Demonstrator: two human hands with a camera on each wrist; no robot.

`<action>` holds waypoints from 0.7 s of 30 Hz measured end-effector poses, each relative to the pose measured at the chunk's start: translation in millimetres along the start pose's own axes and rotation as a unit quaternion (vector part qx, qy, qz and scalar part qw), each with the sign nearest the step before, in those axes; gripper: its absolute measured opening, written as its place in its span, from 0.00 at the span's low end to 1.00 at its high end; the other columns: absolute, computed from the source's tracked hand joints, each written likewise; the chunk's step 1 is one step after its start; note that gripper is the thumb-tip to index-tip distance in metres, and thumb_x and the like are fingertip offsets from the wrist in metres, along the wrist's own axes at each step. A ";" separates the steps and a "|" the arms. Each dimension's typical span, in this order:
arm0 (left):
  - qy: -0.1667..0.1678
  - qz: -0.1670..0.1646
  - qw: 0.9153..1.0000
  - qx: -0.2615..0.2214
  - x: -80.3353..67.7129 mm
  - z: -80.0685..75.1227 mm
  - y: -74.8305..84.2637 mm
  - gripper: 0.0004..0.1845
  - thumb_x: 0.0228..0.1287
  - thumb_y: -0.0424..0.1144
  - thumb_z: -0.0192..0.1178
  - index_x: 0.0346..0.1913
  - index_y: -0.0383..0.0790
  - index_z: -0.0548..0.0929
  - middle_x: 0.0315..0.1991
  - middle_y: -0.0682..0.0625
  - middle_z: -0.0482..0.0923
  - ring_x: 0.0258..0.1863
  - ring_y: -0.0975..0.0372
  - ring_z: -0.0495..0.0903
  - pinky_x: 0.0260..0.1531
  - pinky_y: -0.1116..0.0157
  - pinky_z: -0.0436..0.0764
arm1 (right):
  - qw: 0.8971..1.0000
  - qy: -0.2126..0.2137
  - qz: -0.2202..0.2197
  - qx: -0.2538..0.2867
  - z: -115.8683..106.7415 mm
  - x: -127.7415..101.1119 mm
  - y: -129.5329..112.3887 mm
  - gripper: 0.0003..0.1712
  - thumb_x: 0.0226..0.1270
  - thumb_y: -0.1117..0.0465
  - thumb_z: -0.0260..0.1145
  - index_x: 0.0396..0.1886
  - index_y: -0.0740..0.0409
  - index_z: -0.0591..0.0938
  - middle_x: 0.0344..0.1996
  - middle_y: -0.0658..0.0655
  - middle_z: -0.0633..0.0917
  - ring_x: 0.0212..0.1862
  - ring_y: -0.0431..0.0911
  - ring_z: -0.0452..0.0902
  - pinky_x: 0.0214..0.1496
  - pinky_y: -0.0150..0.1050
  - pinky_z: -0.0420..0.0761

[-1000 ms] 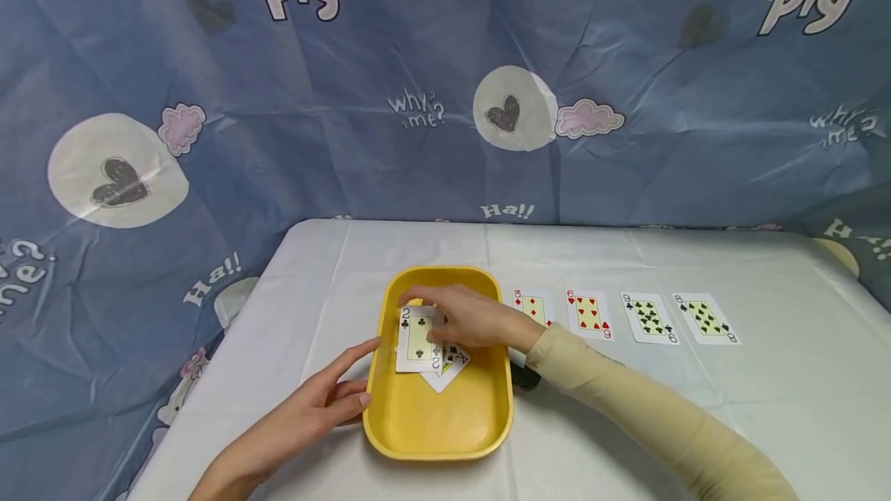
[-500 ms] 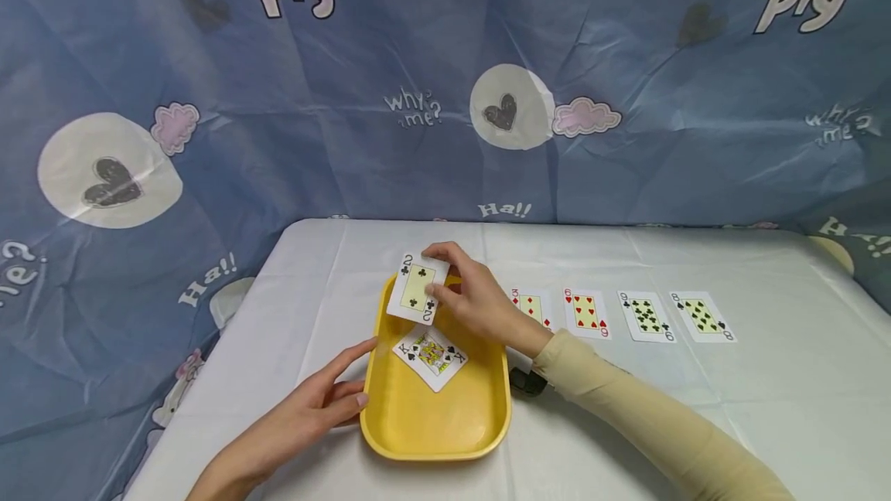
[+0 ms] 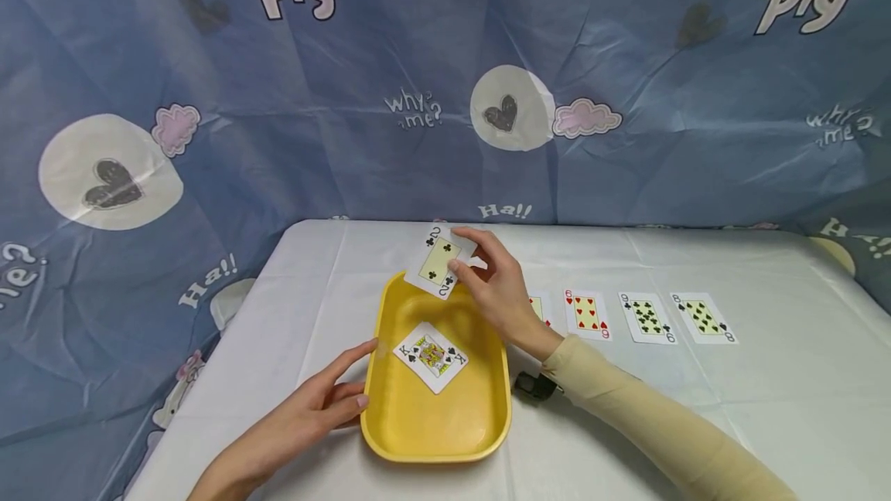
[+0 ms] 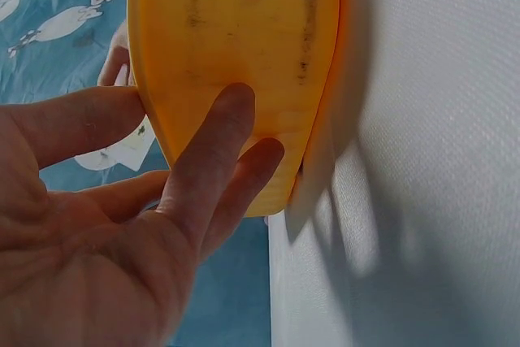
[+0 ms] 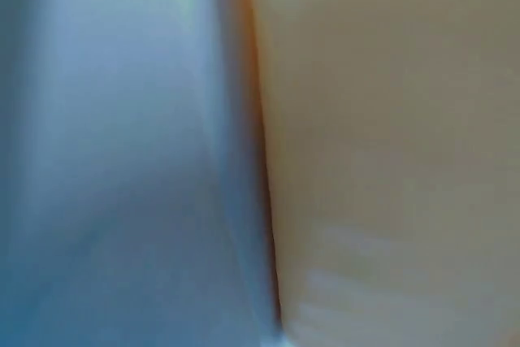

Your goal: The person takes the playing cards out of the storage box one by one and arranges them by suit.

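Right hand (image 3: 503, 292) pinching two of clubs (image 3: 440, 260), above yellow tray (image 3: 390, 424)

The yellow tray (image 3: 437, 439) is made of smooth, slightly glossy plastic. The desk (image 3: 696, 393) is covered by a matt white cloth with a fine weave. The two of clubs (image 3: 438, 263) is seen as smooth, coated card.

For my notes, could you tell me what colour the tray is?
The tray is yellow; the head view shows it best.
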State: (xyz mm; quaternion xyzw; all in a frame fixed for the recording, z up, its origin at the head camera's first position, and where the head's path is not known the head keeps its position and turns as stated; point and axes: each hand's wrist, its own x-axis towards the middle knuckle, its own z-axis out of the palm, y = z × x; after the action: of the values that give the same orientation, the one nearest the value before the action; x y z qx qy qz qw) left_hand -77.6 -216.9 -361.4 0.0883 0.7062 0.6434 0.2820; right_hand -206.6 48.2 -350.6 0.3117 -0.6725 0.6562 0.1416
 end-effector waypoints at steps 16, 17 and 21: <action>0.003 -0.007 1.000 -0.005 0.7 -0.4 0.4 0.36 0.76 0.41 0.53 0.79 0.52 0.47 0.69 0.32 0.64 0.63 0.49 0.72 0.56 0.56 0.77 | 0.998 -0.008 0.056 0.017 -86.6 -12.3 4.3 0.29 0.66 0.77 0.63 0.66 0.64 0.73 0.54 0.62 0.77 0.40 0.49 0.78 0.38 0.38 0.84; 0.002 -0.006 1.000 -0.004 0.9 -0.3 0.2 0.36 0.76 0.40 0.53 0.79 0.52 0.47 0.69 0.32 0.64 0.63 0.49 0.72 0.56 0.56 0.77 | 0.998 -0.011 0.068 0.014 -93.9 -14.4 3.2 0.29 0.66 0.76 0.64 0.66 0.64 0.73 0.53 0.62 0.77 0.38 0.48 0.78 0.38 0.38 0.84; -0.002 0.002 1.000 -0.001 0.7 0.4 -0.6 0.36 0.76 0.40 0.53 0.79 0.51 0.47 0.68 0.33 0.65 0.63 0.49 0.72 0.56 0.57 0.77 | 0.993 -0.020 0.109 -0.029 -123.5 -24.3 -2.0 0.28 0.67 0.73 0.64 0.66 0.61 0.73 0.49 0.62 0.77 0.34 0.45 0.78 0.36 0.38 0.84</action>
State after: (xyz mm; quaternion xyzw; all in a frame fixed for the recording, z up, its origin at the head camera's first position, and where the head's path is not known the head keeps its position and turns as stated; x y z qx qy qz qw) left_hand -77.8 -216.3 -362.2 0.0905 0.7047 0.6445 0.2827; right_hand -213.8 174.0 -351.3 0.2456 -0.7239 0.6414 0.0651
